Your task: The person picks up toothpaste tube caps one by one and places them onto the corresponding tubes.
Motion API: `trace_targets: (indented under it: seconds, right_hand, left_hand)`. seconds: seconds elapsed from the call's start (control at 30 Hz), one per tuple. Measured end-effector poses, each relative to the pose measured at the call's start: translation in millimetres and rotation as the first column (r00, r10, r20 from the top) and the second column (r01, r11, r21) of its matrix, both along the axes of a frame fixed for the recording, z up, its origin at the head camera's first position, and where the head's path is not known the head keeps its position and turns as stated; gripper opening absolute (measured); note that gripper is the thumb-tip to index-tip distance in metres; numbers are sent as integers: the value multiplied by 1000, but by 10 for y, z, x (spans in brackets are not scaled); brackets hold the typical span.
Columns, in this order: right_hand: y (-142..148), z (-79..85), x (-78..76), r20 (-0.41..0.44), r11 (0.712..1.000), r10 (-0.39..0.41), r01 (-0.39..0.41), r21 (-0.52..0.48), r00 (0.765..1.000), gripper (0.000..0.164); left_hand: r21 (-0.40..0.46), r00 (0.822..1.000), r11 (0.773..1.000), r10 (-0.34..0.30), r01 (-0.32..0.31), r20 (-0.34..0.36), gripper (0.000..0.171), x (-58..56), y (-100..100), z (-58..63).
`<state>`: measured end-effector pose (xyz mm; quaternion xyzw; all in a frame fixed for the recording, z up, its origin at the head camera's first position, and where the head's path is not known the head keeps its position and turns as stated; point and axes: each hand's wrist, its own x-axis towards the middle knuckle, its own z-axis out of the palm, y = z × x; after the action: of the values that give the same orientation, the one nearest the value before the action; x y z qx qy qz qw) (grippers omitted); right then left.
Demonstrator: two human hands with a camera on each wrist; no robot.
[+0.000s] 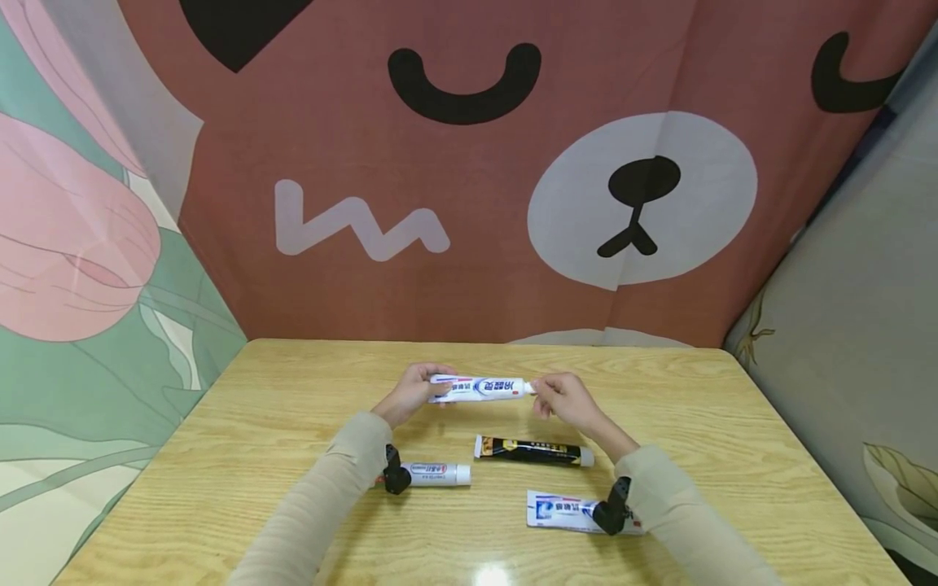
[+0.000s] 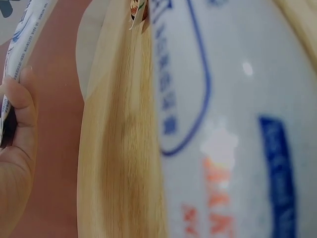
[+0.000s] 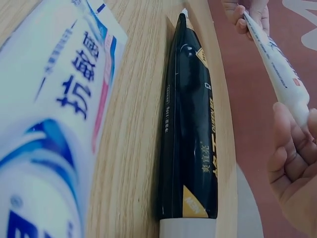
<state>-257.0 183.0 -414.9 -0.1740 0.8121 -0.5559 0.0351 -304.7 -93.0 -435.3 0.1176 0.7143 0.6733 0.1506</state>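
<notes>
Above the far part of the table, a white toothpaste tube [image 1: 491, 389] with blue and red print is held level between both hands. My left hand [image 1: 414, 394] grips its flat crimped end, thumb across the front. At the cap end, my right hand [image 1: 570, 400] pinches the white cap between thumb and fingers. The right wrist view shows the same tube [image 3: 280, 67] with the right hand [image 3: 296, 163] at its cap. In the left wrist view, the left hand [image 2: 19, 134] is curled round the tube's end.
Below the hands lies a black toothpaste tube [image 1: 531, 451] with a pale cap. A silver-white tube [image 1: 440, 474] lies to the left, partly under the left wrist camera. Another white-and-blue tube [image 1: 560, 511] lies front right, partly behind the right wrist camera. All rest on the wooden table [image 1: 293, 456].
</notes>
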Motion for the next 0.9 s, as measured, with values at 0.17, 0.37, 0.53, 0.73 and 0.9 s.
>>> trace_targets:
  seconds: [0.17, 0.37, 0.53, 0.73, 0.9]
  right_hand:
    - [-14, -56, -53, 36, 996, -69, 67, 52, 997, 42]
    - [-22, -47, -33, -5, 995, -58, 58, 86, 998, 41]
    - [-19, -44, -12, -39, 997, -29, 32, 77, 999, 23]
    - [-33, -38, -23, -10, 999, -40, 40, -14, 999, 18]
    - [-29, -31, -21, 5, 998, -60, 60, -21, 998, 17]
  left_hand:
    - [-6, 1000, 1000, 8, -8, 2, 23, 2, 18, 8]
    - [4, 1000, 1000, 6, -6, -3, 23, -8, 8, -15]
    - [1, 1000, 1000, 6, -6, 9, 24, -12, -4, -13]
    - [17, 1000, 1000, -4, 4, -9, 24, -17, -20, -22]
    - [15, 1000, 1000, -17, 17, -18, 25, -12, -17, -24]
